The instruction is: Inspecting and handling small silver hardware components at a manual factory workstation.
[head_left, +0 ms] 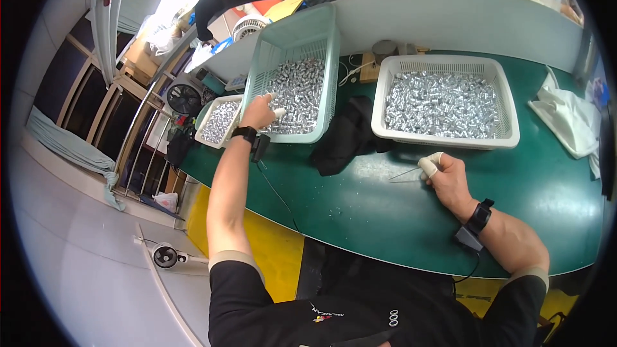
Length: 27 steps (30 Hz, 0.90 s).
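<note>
My left hand (258, 113) reaches over the near left part of a pale green basket (255, 67) filled with small silvery metal cylinders (297, 90). Pale finger cots cover its thumb and a fingertip, which are apart, and I see nothing held between them. My right hand (448, 180), also wearing finger cots, grips thin metal tweezers (405, 176) just above the green table (360, 212). Their tips point left and look apart, with nothing visible between them. Beyond this hand stands a white basket (443, 141) holding many similar metal cylinders.
A smaller white basket (204, 135) of metal parts sits left of the green one. Black cloth (344, 138) lies between the larger baskets; white cloth (569, 122) rests at the right. Tiny bits dot the tabletop. A grey partition (450, 19) borders the back. Cables trail from both wrists.
</note>
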Tool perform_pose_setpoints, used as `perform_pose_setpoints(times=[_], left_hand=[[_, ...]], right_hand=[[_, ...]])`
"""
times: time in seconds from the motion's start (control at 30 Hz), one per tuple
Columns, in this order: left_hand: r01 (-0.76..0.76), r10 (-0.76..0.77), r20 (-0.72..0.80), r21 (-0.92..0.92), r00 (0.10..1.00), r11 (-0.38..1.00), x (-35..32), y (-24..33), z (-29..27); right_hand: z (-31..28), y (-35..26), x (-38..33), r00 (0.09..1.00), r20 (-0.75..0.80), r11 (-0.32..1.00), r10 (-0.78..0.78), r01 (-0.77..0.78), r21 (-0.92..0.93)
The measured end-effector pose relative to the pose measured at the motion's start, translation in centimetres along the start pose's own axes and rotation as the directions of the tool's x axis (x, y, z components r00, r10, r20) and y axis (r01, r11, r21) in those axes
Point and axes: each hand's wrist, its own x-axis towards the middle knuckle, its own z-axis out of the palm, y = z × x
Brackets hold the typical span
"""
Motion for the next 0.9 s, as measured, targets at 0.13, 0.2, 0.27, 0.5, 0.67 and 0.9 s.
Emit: perform_pose_setpoints(times=[0.13, 0.2, 0.27, 0.5, 0.67, 0.9], left_hand=[[-0.051, 0.046, 0.03, 0.177, 0.998, 0.983, 0.2, 4.2, 1.7], [-0.018, 0.009, 0.082, 0.115, 0.997, 0.993, 0.1, 5.9, 1.5], [0.067, -0.065, 0.186, -0.002, 0.98, 0.998, -0.2, 7.3, 0.8], [0.045, -0.034, 0.084, -0.129, 0.996, 0.991, -0.5, 7.7, -0.4], [0.018, -0.013, 0.019, -0.285, 1.0, 0.958, -1.2, 9.9, -2.7], [0.019, 0.027, 0.034, -0.899, 0.999, 0.438, -9.5, 20.0, -4.7]], right_hand=[[-0.4, 0.0, -0.5, 1.0, -0.005, 1.0, 0.006, -0.006, -0.006], [-0.5, -0.4, -0.6, 1.0, -0.011, 0.999, 0.018, -0.019, -0.033], [-0.5, -0.4, -0.7, 0.999, -0.011, 0.999, 0.035, -0.035, -0.038], [-0.7, -0.3, -0.2, 1.0, 0.017, 1.0, 0.016, -0.016, -0.011], [-0.7, -0.3, -0.3, 0.999, 0.016, 0.999, 0.044, -0.043, -0.027], [-1.0, -0.6, -0.8, 0.995, 0.01, 0.994, 0.096, -0.096, 0.045]])
